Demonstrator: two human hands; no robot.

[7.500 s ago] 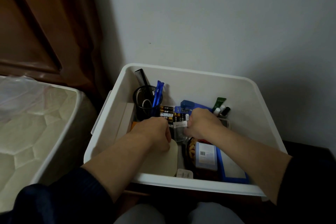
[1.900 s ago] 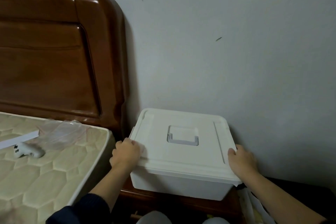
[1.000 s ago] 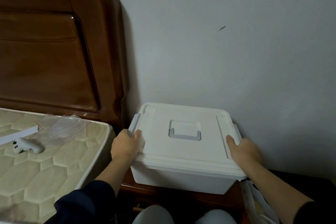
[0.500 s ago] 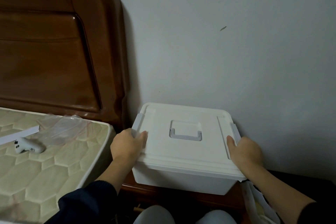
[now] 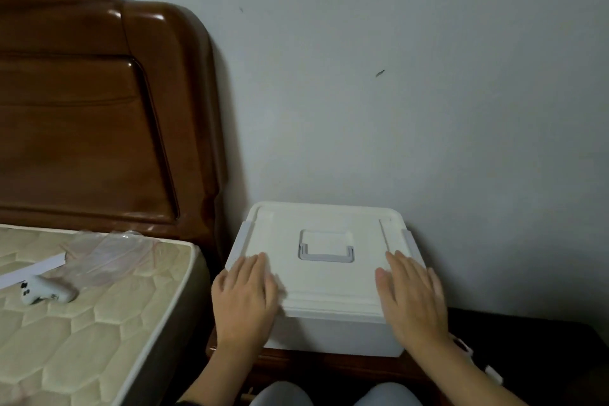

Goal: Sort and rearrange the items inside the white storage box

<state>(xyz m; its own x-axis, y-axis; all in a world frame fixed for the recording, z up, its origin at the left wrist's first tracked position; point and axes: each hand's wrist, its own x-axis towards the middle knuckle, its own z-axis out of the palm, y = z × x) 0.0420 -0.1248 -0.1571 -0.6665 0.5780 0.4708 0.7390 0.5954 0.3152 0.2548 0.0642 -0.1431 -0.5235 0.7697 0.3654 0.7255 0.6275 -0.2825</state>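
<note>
- Left hand lies flat, fingers straight and together, palm down on the near left corner of the lid; it grips nothing, only presses or rests
- Right hand lies the same way on the near right part of the lid, fingers straight and slightly spread, holding nothing
- The white storage box is closed, its lid seated square on top; it stands on a dark wooden stand against the wall, just beside the mattress and headboard
- One recessed handle lies folded flat in the middle of the lid, between the two hands and apart from both
- Two side latches: left latch and right latch, each at a lid edge just beyond the fingertips
- Handling, as a judgement: stiff, smooth plastic, likely slippery under flat palms; with contents inside it probably has some weight, so it is best lifted by the handle or gripped under the rim at both sides; the lid should flex little
- With the lid on, the sorting looks finished
- Count: one box, one lid, one handle, two latches, two hands
- On the mattress, well apart: one small white controller, one white strip, one clear plastic bag
</note>
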